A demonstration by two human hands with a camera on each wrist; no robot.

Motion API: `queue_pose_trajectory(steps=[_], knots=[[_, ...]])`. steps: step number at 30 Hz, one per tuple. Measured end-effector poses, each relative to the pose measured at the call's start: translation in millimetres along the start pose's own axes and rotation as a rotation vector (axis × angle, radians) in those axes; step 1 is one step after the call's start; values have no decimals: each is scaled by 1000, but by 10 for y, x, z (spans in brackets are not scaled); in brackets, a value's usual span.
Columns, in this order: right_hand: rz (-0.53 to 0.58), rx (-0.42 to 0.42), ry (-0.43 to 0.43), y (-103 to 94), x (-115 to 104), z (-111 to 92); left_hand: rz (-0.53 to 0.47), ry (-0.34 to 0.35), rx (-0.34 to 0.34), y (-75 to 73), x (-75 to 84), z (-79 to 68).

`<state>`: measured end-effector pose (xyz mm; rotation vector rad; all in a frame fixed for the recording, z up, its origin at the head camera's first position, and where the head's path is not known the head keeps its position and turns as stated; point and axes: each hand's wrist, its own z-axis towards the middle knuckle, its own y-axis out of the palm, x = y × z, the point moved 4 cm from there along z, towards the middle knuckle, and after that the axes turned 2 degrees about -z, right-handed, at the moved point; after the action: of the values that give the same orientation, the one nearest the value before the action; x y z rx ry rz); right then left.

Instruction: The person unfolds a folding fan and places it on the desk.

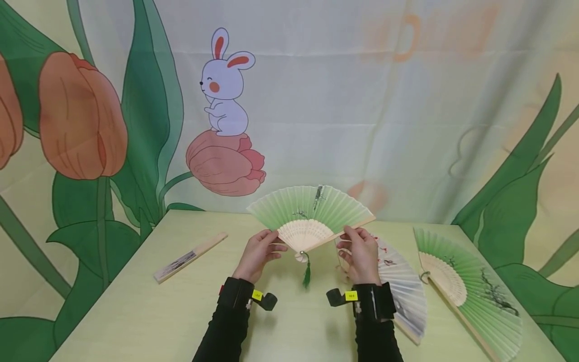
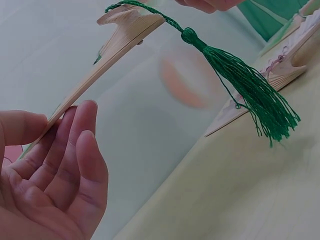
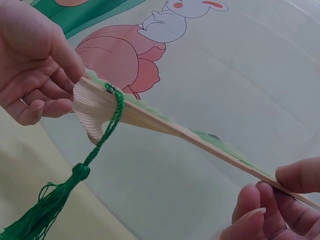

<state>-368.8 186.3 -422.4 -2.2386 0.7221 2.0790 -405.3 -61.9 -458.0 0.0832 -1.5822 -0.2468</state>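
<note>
Both hands hold up a spread green folding fan (image 1: 289, 203) above the table, its pale pierced wooden ribs toward the person. My left hand (image 1: 260, 254) pinches the fan's left edge between thumb and fingers, as the left wrist view also shows at its wooden guard (image 2: 82, 85). On the other side, my right hand (image 1: 359, 254) pinches the right guard stick (image 3: 220, 152) between thumb and fingertips. From the pivot hangs a dark green tassel (image 1: 307, 274), seen large in the left wrist view.
A closed folding fan (image 1: 190, 257) lies at the table's left. To the right lie an open white fan with red blossoms (image 1: 404, 286), partly behind the right hand, and another open green fan (image 1: 479, 286). A printed cloth backdrop (image 1: 316, 110) hangs behind the table (image 1: 149, 317).
</note>
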Motion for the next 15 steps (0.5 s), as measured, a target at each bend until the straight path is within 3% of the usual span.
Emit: queue_pose_trajectory(steps=[15], knots=[[6,23,-13,-42,-6,10,-16,-3,26,-48,10,7]])
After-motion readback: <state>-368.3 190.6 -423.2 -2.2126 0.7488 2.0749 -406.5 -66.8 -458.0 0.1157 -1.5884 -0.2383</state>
